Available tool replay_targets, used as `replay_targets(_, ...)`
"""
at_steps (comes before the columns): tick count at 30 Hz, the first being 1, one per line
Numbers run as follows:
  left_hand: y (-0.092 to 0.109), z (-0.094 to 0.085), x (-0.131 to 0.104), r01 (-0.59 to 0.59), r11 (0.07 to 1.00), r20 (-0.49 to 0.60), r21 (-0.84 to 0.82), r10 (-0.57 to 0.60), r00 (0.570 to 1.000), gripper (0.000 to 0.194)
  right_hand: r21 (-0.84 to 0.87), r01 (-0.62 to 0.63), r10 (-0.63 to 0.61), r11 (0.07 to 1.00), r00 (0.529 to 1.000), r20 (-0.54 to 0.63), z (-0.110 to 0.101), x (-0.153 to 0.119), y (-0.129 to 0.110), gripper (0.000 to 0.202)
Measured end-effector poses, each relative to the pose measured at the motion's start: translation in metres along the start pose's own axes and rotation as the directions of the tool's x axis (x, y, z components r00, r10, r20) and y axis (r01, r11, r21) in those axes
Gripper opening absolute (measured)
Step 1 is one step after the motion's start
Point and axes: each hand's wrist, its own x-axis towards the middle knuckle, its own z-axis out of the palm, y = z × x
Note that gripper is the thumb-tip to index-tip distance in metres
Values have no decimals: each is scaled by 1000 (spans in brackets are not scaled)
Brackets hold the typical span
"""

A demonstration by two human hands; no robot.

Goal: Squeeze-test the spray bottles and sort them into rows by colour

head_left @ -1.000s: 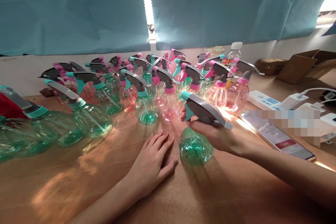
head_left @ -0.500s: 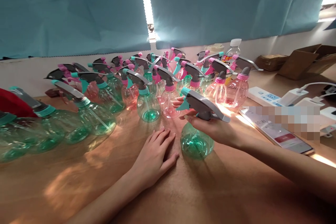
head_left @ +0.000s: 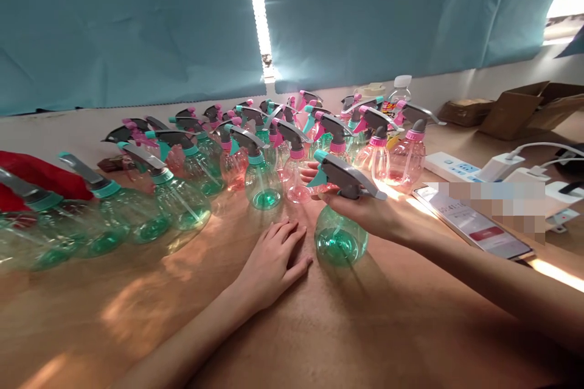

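Observation:
A clear green spray bottle (head_left: 341, 237) with a grey and turquoise trigger head stands upright on the wooden table. My right hand (head_left: 365, 209) is wrapped around its neck just under the head, with fingertips showing left of the neck and trigger. The bottle's neck is mostly hidden by that hand. My left hand (head_left: 276, 264) lies palm down on the table to the left of this bottle, fingers loosely spread, holding nothing. Beyond my left hand stands another green spray bottle (head_left: 264, 188), beside a pink spray bottle (head_left: 295, 173).
Several more green and pink spray bottles crowd the back; a green row (head_left: 182, 200) runs along the left near red cloth (head_left: 45, 176). At right lie a phone (head_left: 474, 225) and a white power strip (head_left: 451, 164) with plugs. An opened cardboard box (head_left: 520, 112) is behind.
The camera view has turned slightly left, so more of the left-hand bottles and red cloth shows. Both hands keep nearly the same places, and the held bottle remains on the table.

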Motion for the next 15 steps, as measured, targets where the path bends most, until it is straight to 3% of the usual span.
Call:
replay_targets(6, 1, -1, 0, 2, 1000, -9, -6, -2, 1000, 46, 28, -84, 85, 996, 996, -15, 1, -1, -9, 44)
replay_targets(9, 2, -2, 1, -3, 1000, -13, -7, 3, 1000, 46, -113, -144, 144, 983, 990, -12, -4, -7, -11, 51)
replay_targets(12, 1, -2, 0, -7, 1000, -16, -6, 7, 1000, 43, -321, -176, 200, 931, 979, 44, -13, -20, -12, 40)
replay_targets(13, 1, -2, -1, -8, 1000, -17, -6, 8, 1000, 42, -354, -167, 210, 920, 974, 86, -15, -26, -12, 37)
replay_targets(15, 0, -2, -5, -8, 1000, -23, -9, 8, 1000, 42, -323, -121, 145, 939, 988, 53, -19, -36, -9, 42)
